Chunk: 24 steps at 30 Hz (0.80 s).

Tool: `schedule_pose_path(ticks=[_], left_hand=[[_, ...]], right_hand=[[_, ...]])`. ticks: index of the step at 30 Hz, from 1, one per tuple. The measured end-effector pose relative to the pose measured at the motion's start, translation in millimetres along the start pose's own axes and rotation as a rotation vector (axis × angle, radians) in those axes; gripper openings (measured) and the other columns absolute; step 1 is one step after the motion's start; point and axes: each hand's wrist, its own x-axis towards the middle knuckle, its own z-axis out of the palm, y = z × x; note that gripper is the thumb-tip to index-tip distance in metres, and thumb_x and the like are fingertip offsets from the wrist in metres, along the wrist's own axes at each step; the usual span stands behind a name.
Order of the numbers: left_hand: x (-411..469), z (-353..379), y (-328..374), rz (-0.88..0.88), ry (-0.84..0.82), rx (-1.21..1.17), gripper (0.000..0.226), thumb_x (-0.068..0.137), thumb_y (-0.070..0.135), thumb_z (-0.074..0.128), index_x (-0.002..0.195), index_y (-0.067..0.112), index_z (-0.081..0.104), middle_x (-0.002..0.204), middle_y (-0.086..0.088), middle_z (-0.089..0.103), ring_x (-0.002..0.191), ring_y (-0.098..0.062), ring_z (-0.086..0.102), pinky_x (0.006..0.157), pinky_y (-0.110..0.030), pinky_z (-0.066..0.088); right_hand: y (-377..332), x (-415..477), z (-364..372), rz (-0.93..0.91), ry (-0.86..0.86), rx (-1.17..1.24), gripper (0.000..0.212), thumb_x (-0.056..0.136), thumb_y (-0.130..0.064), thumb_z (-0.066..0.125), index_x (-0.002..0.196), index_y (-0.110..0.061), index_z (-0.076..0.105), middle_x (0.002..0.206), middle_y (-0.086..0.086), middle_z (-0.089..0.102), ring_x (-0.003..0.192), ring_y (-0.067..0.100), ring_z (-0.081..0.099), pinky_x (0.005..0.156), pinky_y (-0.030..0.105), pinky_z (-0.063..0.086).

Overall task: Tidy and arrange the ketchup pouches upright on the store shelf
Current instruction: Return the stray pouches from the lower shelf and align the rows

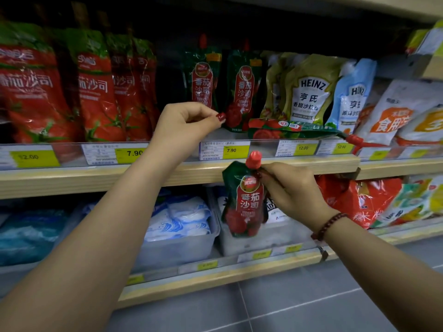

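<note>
My right hand [291, 188] grips a green ketchup pouch [244, 202] with a red cap by its neck, holding it upright in front of the shelf edge. My left hand [184, 123] pinches the lower corner of an upright green pouch [241, 92] standing on the shelf. Another upright green pouch [201, 80] stands just left of it. A third pouch of the same kind [294, 130] lies flat on its side on the shelf, cap pointing right.
Large red ketchup bags [96, 92] fill the shelf's left part. Heinz pouches [309, 92] stand to the right. The wooden shelf edge [72, 178] carries yellow price tags. Below are clear bins with white and blue bags [182, 221].
</note>
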Motion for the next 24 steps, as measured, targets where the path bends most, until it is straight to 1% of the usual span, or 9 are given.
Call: schedule_pose_path(ticks=[2,4,6,8,11,14,18,21,24], left_hand=[[-1,-1,1,-0.014,-0.023,-0.043,0.008,0.085,0.017,0.064,0.083,0.015,0.072,0.079,0.0,0.069,0.078,-0.01,0.063,0.073,-0.024,0.054],[-1,-1,1,-0.042,-0.052,-0.08,0.009,0.086,0.018,0.063,0.084,0.016,0.072,0.08,0.002,0.071,0.079,-0.009,0.066,0.072,-0.023,0.056],[-1,1,1,-0.086,-0.1,-0.1,0.013,0.088,0.022,0.059,0.085,0.019,0.072,0.079,0.004,0.073,0.08,-0.009,0.068,0.073,-0.026,0.058],[-3,1,2,-0.149,-0.177,-0.124,0.017,0.088,0.033,0.057,0.088,0.022,0.071,0.082,0.005,0.074,0.083,-0.009,0.07,0.073,-0.029,0.058],[-9,2,4,-0.243,-0.347,-0.133,0.05,0.064,0.058,0.062,0.102,0.025,0.065,0.095,0.005,0.073,0.088,-0.012,0.07,0.078,-0.035,0.057],[-14,3,4,-0.318,-0.486,-0.224,0.063,0.056,0.041,0.076,0.113,0.02,0.059,0.113,-0.01,0.064,0.101,-0.023,0.065,0.085,-0.039,0.054],[-16,6,1,-0.241,-0.458,-0.229,0.046,0.067,0.006,0.077,0.109,0.012,0.06,0.11,-0.017,0.066,0.093,-0.018,0.067,0.077,-0.027,0.056],[-14,5,-1,-0.239,-0.41,-0.229,0.05,0.065,0.004,0.08,0.11,0.016,0.06,0.104,-0.012,0.069,0.092,-0.022,0.069,0.08,-0.036,0.057],[-10,1,-3,-0.228,-0.343,-0.258,0.051,0.059,0.006,0.085,0.104,0.017,0.064,0.098,-0.01,0.072,0.089,-0.026,0.071,0.078,-0.043,0.058]], right_hand=[[-3,6,-6,0.13,0.004,0.134,0.014,0.086,-0.007,0.059,0.073,-0.009,0.063,0.057,-0.002,0.059,0.052,0.008,0.054,0.048,0.021,0.043],[-6,12,-11,0.281,-0.002,0.317,0.018,0.088,-0.008,0.06,0.07,-0.012,0.061,0.061,-0.005,0.061,0.057,0.007,0.058,0.05,0.017,0.046],[-10,19,-15,0.418,0.027,0.539,0.014,0.087,-0.012,0.059,0.078,-0.005,0.066,0.072,0.002,0.07,0.067,0.012,0.066,0.059,0.025,0.055],[-13,28,-18,0.509,0.113,0.665,0.014,0.086,-0.017,0.059,0.083,-0.007,0.068,0.074,0.0,0.072,0.071,0.016,0.068,0.061,0.029,0.057],[-13,44,-22,0.599,0.248,0.74,0.015,0.088,-0.014,0.059,0.08,-0.005,0.067,0.069,0.002,0.072,0.066,0.018,0.068,0.053,0.03,0.055],[-14,59,-23,0.656,0.351,0.807,0.018,0.089,-0.014,0.059,0.074,-0.011,0.068,0.066,0.0,0.072,0.061,0.015,0.068,0.046,0.026,0.052],[-18,76,-21,0.68,0.441,0.8,0.019,0.087,-0.012,0.061,0.069,-0.007,0.066,0.058,0.0,0.069,0.052,0.013,0.064,0.038,0.02,0.044],[-21,84,-16,0.71,0.463,0.793,0.02,0.085,-0.012,0.063,0.065,-0.008,0.065,0.054,0.0,0.067,0.046,0.012,0.061,0.034,0.017,0.039],[-24,91,-10,0.748,0.476,0.851,0.016,0.084,-0.015,0.065,0.07,-0.008,0.067,0.065,0.007,0.071,0.058,0.024,0.067,0.048,0.03,0.054]])
